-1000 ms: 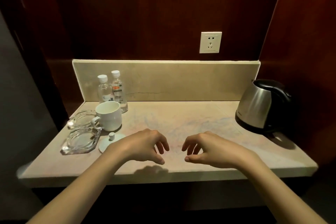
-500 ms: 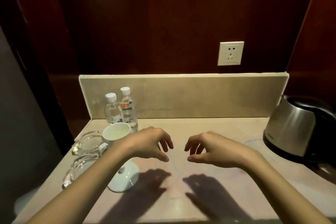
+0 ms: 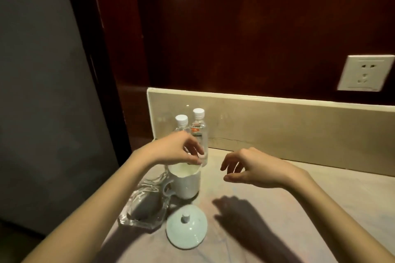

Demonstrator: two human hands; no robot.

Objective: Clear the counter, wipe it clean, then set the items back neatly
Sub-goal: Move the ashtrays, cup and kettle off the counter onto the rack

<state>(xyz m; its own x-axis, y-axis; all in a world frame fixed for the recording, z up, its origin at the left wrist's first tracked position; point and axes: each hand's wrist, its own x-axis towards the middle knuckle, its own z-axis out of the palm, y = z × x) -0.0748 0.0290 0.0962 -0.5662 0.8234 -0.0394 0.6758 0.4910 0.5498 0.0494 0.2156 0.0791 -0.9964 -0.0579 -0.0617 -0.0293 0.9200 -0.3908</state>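
Observation:
Two clear water bottles with white caps [image 3: 199, 128] stand at the back left of the beige stone counter [image 3: 320, 209]. In front of them is a white mug [image 3: 187, 183], and its round lid [image 3: 186, 228] lies nearer me. Glass ashtrays [image 3: 145, 209] sit left of the mug. My left hand [image 3: 177, 148] hovers over the mug rim in front of the bottles, fingers curled, holding nothing. My right hand [image 3: 254, 167] floats above the counter to the right, fingers apart and empty.
A low stone backsplash [image 3: 299, 126] runs along the rear, under dark wood panelling with a white wall socket [image 3: 363, 73]. A grey wall [image 3: 42, 92] closes the left side, beyond the counter's left edge.
My view has swung left and closer, so the kettle has left the frame. My left hand has reached forward over the mug toward the bottles; my right hand has followed it leftward.

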